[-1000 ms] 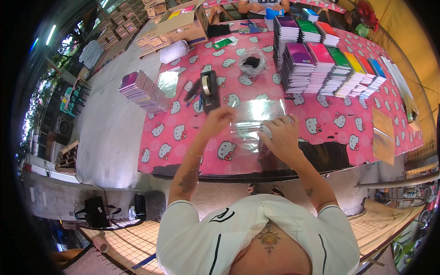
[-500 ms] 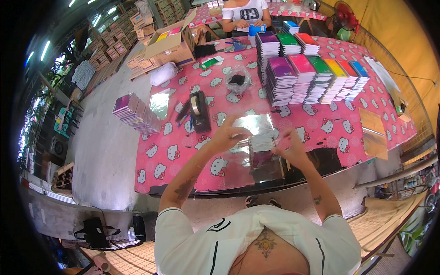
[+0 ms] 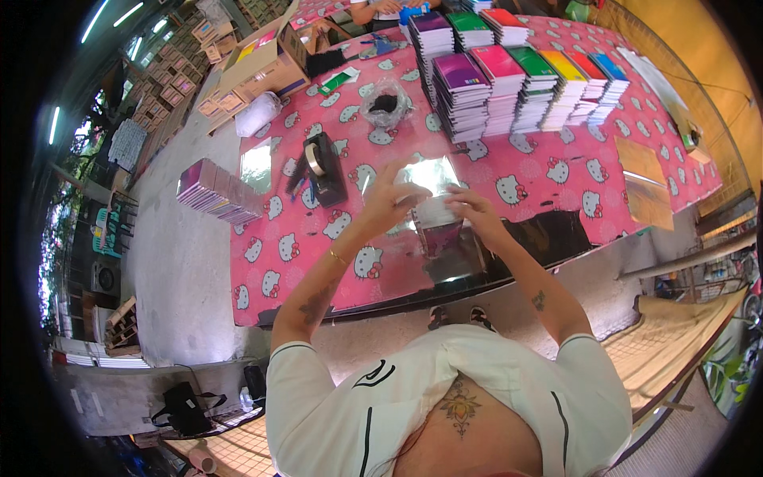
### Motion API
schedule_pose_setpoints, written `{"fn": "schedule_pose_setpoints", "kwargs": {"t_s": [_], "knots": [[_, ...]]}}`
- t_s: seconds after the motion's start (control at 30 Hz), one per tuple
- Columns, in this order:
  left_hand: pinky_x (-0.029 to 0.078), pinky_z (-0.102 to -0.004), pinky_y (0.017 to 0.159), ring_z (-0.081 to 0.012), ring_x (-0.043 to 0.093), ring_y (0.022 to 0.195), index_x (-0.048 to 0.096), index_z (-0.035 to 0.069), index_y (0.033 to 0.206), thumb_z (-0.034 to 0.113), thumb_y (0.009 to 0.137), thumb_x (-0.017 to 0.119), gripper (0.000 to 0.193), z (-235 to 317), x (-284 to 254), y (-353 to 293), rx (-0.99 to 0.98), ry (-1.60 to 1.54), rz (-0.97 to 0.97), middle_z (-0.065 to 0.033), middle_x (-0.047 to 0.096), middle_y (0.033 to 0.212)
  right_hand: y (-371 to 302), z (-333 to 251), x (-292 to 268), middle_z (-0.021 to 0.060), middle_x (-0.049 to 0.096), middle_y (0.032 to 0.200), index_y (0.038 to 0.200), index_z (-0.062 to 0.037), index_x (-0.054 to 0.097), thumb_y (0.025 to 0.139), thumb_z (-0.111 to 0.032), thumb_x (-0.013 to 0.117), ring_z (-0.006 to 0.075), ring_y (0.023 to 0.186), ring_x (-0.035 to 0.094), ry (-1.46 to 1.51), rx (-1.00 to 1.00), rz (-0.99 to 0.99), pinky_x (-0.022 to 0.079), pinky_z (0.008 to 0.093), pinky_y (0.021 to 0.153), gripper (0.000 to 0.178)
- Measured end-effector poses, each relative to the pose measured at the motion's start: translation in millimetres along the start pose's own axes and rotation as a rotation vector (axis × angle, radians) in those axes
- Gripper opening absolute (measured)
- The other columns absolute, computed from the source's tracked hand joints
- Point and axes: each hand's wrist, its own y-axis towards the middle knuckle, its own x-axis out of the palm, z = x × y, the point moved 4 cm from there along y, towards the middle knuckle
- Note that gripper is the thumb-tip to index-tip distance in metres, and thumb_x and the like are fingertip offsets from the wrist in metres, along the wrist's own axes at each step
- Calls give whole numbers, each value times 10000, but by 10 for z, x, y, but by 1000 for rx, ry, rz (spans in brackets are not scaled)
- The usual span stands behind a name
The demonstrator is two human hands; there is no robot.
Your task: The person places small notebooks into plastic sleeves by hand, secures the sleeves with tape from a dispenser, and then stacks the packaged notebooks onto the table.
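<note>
A small notebook stack (image 3: 439, 239) with a dark purple cover sits in front of me, with clear plastic (image 3: 433, 171) shining around and beyond it. My left hand (image 3: 391, 200) curls at the pack's left side, thumb and fingers bent against its upper part. From the right, my right hand (image 3: 477, 213) rests bent fingertips on the same pack. The exact grip of the fingertips on the plastic is hard to make out. Left of my hands stands a black tape dispenser (image 3: 326, 171) with a tape roll.
Tall piles of coloured notebooks (image 3: 462, 103) stand at the back right. A row of notebooks (image 3: 216, 191) lies at the table's left edge. Beyond are a crumpled plastic bag (image 3: 387, 103), an open carton (image 3: 262, 71) and a person's hand (image 3: 387, 6). Brown cardboard (image 3: 642, 181) lies at right.
My right hand has moved in from the right, and its fingers now touch the pack. My left hand stays at the pack's left side. The view has tilted down.
</note>
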Motion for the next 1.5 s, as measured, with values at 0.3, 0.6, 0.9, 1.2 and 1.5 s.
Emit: {"fn": "schedule_pose_setpoints", "kwargs": {"t_s": [0.3,0.6,0.9,1.2,1.5], "knots": [[350,-477,1093,-373,357,1357,737,216,1060,87,744,797,347,-42,367,116,106,118,-59,-126,395,1493,105,69,213,115,503,1366,1290,-101,618,846,-87,717,206,1207,513,-100,-58,-104,427,328,1014,455],[415,-446,1049,-349,468,1289,268,51,1511,216,850,752,836,-380,576,-142,-472,-383,96,-229,402,1453,117,-71,193,159,504,1336,1486,-63,394,880,-170,742,220,1194,501,56,85,-54,446,319,966,707],[483,-280,905,-123,599,1060,567,23,1333,234,941,673,458,-442,614,-391,-669,-772,-73,-51,643,1170,545,-134,9,75,621,1148,1287,-28,581,870,-194,739,118,1032,579,-152,23,-239,477,285,857,476],[426,-398,1020,-291,574,1176,580,20,1314,229,881,707,497,-89,355,-426,-198,-82,-45,-167,605,1290,86,-491,142,146,486,1413,1477,-90,377,686,-444,867,275,1269,505,-520,-301,-462,400,402,1054,995],[495,-405,861,-300,625,1070,701,74,1051,191,822,737,260,207,352,-435,-192,125,-33,-143,648,1183,-67,-295,185,99,638,1153,1285,-75,574,815,-124,760,254,1158,580,-541,-372,-182,439,391,996,507]]}}
